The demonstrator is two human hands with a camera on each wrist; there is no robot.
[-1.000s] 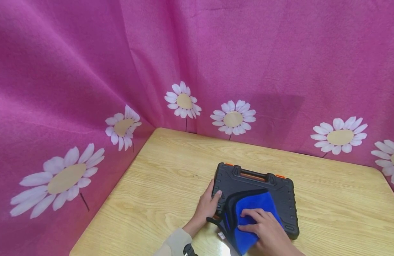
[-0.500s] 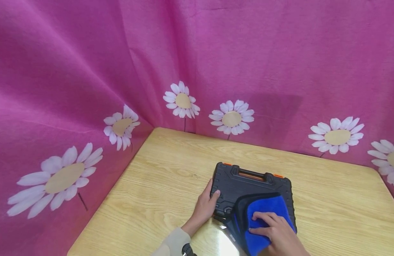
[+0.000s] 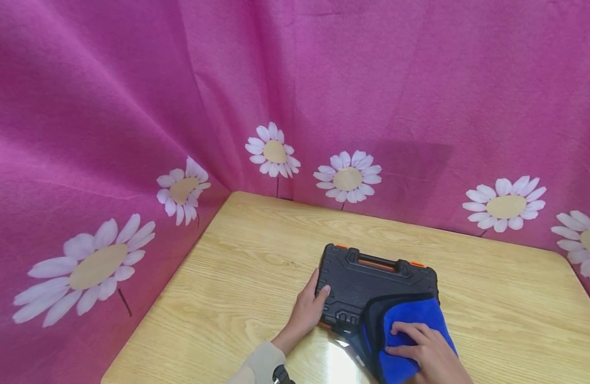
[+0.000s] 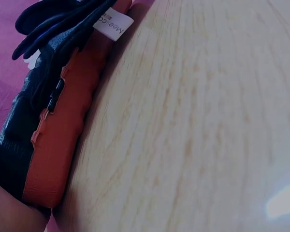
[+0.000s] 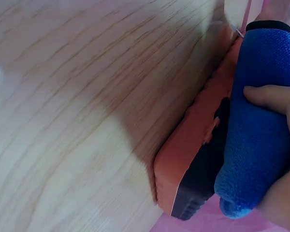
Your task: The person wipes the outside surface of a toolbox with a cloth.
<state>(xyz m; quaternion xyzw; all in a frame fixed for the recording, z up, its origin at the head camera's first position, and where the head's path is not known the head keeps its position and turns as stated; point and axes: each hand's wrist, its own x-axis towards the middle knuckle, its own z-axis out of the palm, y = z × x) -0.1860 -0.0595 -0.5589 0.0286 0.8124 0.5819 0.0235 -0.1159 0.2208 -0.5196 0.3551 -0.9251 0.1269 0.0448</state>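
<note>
A black plastic tool case (image 3: 347,282) with a carry handle and orange latches lies flat on the table. My left hand (image 3: 306,306) grips its left edge, thumb on the lid. Across the near right part of the lid lies a folded microfibre cloth (image 3: 421,312), blue with a black border. My right hand (image 3: 426,352) holds the cloth, fingers bent on its blue face. In the right wrist view, the cloth (image 5: 261,135) bulges over the case's black and orange side (image 5: 188,145). A white tag (image 4: 114,24) hangs from the cloth in the left wrist view.
The light wooden table (image 3: 237,282) meets a pink curtain (image 3: 371,80) printed with large white daisies at its back and left. Light glares off the table (image 3: 342,362) just in front of the case.
My right hand has slid the cloth rightward and slightly nearer over the lid, uncovering more of its left and middle. The left hand keeps its grip on the case's edge.
</note>
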